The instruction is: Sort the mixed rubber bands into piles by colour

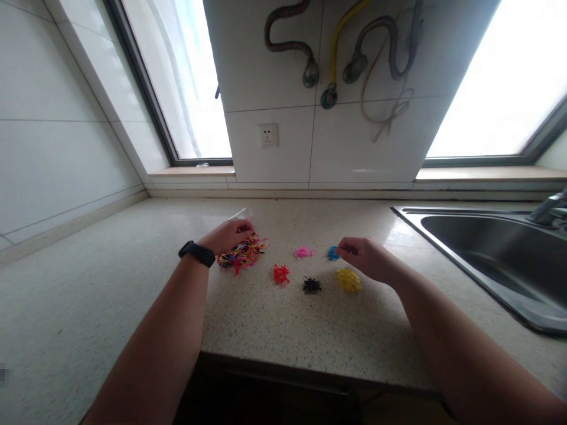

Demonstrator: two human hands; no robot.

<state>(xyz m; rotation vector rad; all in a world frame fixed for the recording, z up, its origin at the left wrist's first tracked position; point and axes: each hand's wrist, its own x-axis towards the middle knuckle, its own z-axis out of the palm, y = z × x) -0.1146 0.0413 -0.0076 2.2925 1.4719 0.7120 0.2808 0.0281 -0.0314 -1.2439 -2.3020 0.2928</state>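
A mixed heap of small, thin, many-coloured bands, which look like rubber bands (243, 254), lies on the speckled counter. My left hand (229, 235), with a black band on its wrist, is over the heap's back edge, fingers curled together. Over to the right, my right hand (361, 254) has its fingertips pinched at the blue pile (333, 254), partly covering it. What either hand holds, if anything, is too small to see. Between and in front of the hands are a pink pile (303, 252), a red pile (280, 275), a black pile (312, 285) and a yellow pile (348, 280).
Clear plastic (241, 215) lies behind the mixed heap. A steel sink (443, 260) with a tap (551, 208) is set into the counter (266, 330) at right. The tiled wall behind bears a socket (268, 135) and hoses (336, 41). The counter's front edge is near me.
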